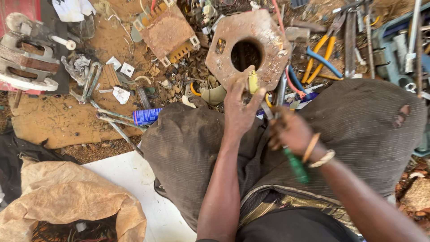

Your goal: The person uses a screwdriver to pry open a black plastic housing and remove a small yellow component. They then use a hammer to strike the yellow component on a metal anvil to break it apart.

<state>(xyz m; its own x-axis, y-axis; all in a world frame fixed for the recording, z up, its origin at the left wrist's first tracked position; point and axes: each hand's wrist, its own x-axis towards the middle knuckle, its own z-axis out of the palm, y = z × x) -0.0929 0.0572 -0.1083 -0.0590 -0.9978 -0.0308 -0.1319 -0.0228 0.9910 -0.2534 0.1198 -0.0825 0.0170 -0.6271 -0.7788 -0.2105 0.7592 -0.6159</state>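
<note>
My left hand [239,105] reaches forward between my knees and pinches a small yellow-green part [253,82] against the near edge of a rusty, roughly hexagonal metal plate [264,40] with a round hole in its middle. My right hand [290,131] is closed round a green-handled screwdriver [297,165], its metal shaft pointing up toward the plate and the left hand. Bracelets circle the right wrist. Both hands hover over my lap in dusty brown trousers [358,125].
Scrap covers the dirt ahead: a rusty transformer [168,31], yellow-handled pliers [320,56], blue cable [324,60], a blue tube [147,116], an electric motor part [27,62] at far left. Tools fill a blue tray [398,45] on the right. A brown sack [67,201] lies lower left.
</note>
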